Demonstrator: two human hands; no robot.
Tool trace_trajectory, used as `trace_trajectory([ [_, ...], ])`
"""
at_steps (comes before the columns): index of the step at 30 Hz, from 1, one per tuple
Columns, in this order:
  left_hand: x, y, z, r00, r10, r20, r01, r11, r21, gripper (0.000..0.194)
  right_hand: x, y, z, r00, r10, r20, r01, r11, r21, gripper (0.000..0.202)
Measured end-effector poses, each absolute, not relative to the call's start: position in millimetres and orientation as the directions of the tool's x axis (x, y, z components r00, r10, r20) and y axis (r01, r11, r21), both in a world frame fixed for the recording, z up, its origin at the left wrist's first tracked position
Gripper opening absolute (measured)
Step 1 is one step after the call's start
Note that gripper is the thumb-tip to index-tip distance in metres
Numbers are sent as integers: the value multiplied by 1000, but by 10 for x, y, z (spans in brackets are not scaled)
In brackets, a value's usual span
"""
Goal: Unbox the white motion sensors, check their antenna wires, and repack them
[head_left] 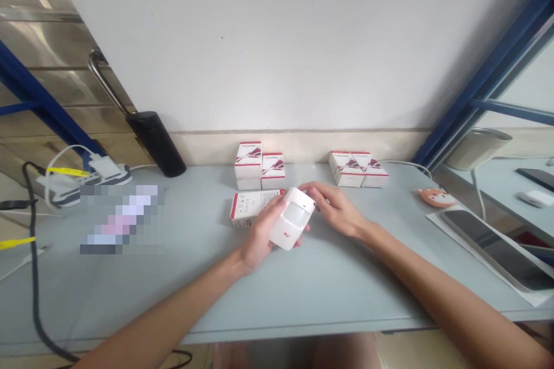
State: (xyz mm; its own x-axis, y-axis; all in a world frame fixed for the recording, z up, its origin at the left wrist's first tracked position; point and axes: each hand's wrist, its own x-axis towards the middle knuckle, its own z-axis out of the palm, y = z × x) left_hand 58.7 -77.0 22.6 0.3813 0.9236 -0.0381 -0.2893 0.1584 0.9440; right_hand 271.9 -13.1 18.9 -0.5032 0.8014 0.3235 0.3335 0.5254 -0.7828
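A white motion sensor [286, 233] with a pale curved window and a small red mark is held tilted above the table. My left hand [258, 236] wraps round it from the left and below, fingertips showing at its right side. At the sensor's upper right corner, my right hand [331, 204] is closed, thumb and index finger pressed to the edge; whether something small is also between them is hidden. Behind my left hand lies a white and red box [246, 206], partly covered by the hand and sensor.
Small white and red boxes stand by the wall, one pair [272, 170] at centre and another [367, 170] to the right. A black bottle [156, 143], power strip [93, 181] and cables are left. A phone [497, 248] and an orange animal-face item [436, 197] lie right.
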Motion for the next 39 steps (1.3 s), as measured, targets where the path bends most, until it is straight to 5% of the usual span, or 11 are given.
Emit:
trace_trajectory([
  [6, 580, -778, 222, 405, 913, -35, -262, 152, 953, 51, 2753, -110, 250, -520, 784, 340, 289, 536, -793, 45],
  [15, 535, -741, 170, 460, 885, -64, -156, 151, 976, 45, 2858, 26, 268, -396, 880, 262, 26, 296, -955, 31],
  [22, 557, -718, 175, 500, 861, -94, -174, 206, 963, 42, 3028, 184, 362, -170, 941, 293, -32, 292, -956, 32],
  [28, 525, -698, 118, 558, 821, -125, -159, 253, 954, 48, 3470, 457, 340, 241, 919, 313, -114, 347, -931, 30],
  [39, 484, -675, 110, 624, 769, -137, -225, 345, 911, 47, 3595, 542, 282, 209, 916, 342, -50, 359, -932, 30],
])
